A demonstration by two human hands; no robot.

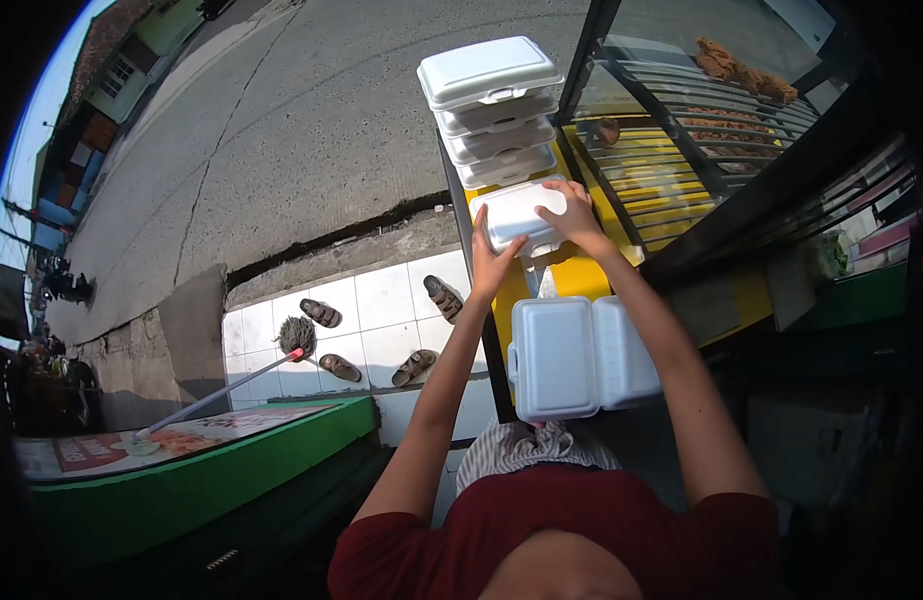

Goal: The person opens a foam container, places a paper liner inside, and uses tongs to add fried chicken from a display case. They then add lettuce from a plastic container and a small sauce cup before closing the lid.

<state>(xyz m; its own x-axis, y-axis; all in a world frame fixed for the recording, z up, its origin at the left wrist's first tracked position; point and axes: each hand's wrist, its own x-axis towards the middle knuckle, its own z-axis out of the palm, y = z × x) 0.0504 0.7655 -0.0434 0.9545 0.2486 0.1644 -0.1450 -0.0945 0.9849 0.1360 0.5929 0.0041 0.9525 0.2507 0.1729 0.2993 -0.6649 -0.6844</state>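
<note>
A white foam takeaway box (pixel 515 208), its lid down, lies on the yellow counter (pixel 578 280) in front of me. My left hand (pixel 493 256) grips its near left side, thumb at the front edge. On the right, my right hand (pixel 575 218) curls round the far corner with the thumb on the lid. Just beyond stands a stack of closed foam boxes (pixel 491 72). Nearer my body, another foam box (pixel 553 358) lies spread open, its two halves face down, as far as I can see.
A glass display case (pixel 671 130) with racks and pieces of fried food (pixel 743 72) rises at the right. To the left are sandals (pixel 414 368) on white tiles, a mop (pixel 297 338) and a green-edged sign board (pixel 231 445). The road (pixel 311 130) runs beyond.
</note>
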